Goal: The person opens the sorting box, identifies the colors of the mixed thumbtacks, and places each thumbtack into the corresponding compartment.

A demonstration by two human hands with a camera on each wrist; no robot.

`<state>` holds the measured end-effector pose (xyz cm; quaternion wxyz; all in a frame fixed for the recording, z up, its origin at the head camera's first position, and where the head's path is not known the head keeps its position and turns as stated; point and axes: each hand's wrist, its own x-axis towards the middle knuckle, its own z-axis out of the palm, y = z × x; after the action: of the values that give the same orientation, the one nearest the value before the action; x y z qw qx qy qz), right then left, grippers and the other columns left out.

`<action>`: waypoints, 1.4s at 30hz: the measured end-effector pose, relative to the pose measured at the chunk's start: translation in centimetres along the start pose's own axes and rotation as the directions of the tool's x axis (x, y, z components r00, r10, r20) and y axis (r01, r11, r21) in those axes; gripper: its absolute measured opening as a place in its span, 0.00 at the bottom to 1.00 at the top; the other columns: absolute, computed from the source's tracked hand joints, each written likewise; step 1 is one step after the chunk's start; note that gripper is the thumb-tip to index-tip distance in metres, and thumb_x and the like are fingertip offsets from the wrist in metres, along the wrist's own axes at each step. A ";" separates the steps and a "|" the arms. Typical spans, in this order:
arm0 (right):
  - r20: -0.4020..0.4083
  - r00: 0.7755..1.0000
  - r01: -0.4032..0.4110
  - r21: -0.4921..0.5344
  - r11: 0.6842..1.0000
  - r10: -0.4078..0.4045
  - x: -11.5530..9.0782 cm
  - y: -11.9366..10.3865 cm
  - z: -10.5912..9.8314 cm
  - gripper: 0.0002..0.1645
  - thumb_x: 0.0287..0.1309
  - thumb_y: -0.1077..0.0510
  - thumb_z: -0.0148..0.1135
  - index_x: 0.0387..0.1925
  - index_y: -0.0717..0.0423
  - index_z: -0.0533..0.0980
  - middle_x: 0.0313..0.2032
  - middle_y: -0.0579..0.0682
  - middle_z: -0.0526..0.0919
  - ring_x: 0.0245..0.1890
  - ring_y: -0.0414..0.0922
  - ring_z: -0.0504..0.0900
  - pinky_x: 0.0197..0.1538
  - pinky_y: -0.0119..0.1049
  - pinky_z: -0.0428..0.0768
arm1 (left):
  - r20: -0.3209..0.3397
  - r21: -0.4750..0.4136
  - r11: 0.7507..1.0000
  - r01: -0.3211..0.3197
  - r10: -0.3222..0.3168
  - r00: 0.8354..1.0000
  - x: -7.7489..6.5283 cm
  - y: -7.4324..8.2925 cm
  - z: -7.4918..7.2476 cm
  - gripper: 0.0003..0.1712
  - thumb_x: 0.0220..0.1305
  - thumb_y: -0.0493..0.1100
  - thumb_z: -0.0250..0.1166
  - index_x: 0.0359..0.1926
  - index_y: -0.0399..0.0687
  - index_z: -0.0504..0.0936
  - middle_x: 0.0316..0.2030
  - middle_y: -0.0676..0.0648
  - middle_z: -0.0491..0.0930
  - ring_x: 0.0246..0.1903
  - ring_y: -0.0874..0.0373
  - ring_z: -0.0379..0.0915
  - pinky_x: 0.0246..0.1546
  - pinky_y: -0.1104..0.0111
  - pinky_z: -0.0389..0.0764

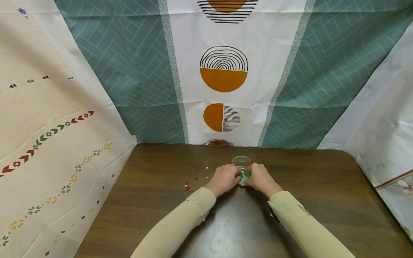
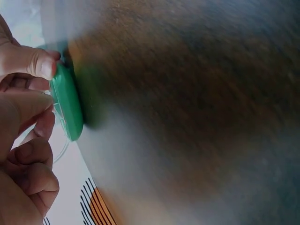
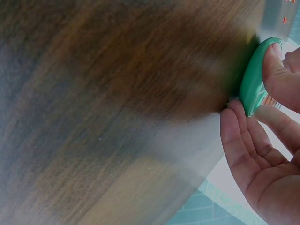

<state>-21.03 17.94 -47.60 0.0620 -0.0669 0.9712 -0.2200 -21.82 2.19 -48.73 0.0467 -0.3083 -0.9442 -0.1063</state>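
A small round green case (image 1: 244, 175) with its clear lid (image 1: 241, 161) raised at the back lies on the table in front of both hands. My right hand (image 1: 259, 178) grips it, thumb on the near edge and fingers round the far side; the right wrist view shows the thumb against the green case (image 3: 255, 77). My left hand (image 1: 225, 178) reaches in from the left, fingers bent, with thumb and fingertips at the inner side of the case (image 2: 68, 103) in the left wrist view. Whether they pinch a small piece I cannot tell.
Left of the hands, several small red pieces (image 1: 196, 178) lie scattered on the brown table (image 1: 155, 215), along with a few copper-coloured discs (image 1: 207, 177) and a whitish bit (image 1: 186, 185). A patterned cloth (image 1: 222, 122) hangs behind the far edge; more cloth hangs at either side.
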 end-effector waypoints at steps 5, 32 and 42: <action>-0.001 1.000 0.005 0.000 1.000 -0.005 0.0 0.0 0.0 0.30 0.30 0.47 0.79 0.40 0.56 0.83 0.44 0.52 0.84 0.43 0.49 0.81 0.42 0.42 0.79 | 0.012 0.000 1.000 0.003 -0.003 1.000 0.0 0.0 0.0 0.08 0.61 0.48 0.59 0.30 0.66 0.85 0.28 0.60 0.78 0.28 0.69 0.71 0.26 0.70 0.76; 0.012 1.000 0.001 0.007 1.000 -0.001 -0.2 -0.1 0.0 0.35 0.30 0.47 0.79 0.43 0.61 0.81 0.45 0.55 0.84 0.45 0.50 0.80 0.47 0.45 0.78 | -0.074 -0.064 0.996 0.061 -0.066 0.995 -1.1 -2.2 -3.3 0.08 0.61 0.50 0.59 0.35 0.61 0.85 0.30 0.59 0.79 0.31 0.67 0.74 0.29 0.68 0.78; 0.009 1.000 0.008 0.006 1.000 -0.008 -0.2 0.0 0.0 0.35 0.30 0.47 0.79 0.44 0.61 0.81 0.46 0.55 0.83 0.48 0.52 0.79 0.50 0.47 0.77 | -0.132 -0.178 0.964 0.196 -0.221 0.966 -3.9 -6.7 -7.1 0.09 0.61 0.50 0.60 0.36 0.59 0.86 0.31 0.60 0.82 0.28 0.67 0.74 0.26 0.71 0.75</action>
<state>-20.83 17.94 -47.56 0.0656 -0.0714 0.9700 -0.2227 -22.50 -6.92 -43.57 0.0811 -0.2008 -0.9532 -0.2109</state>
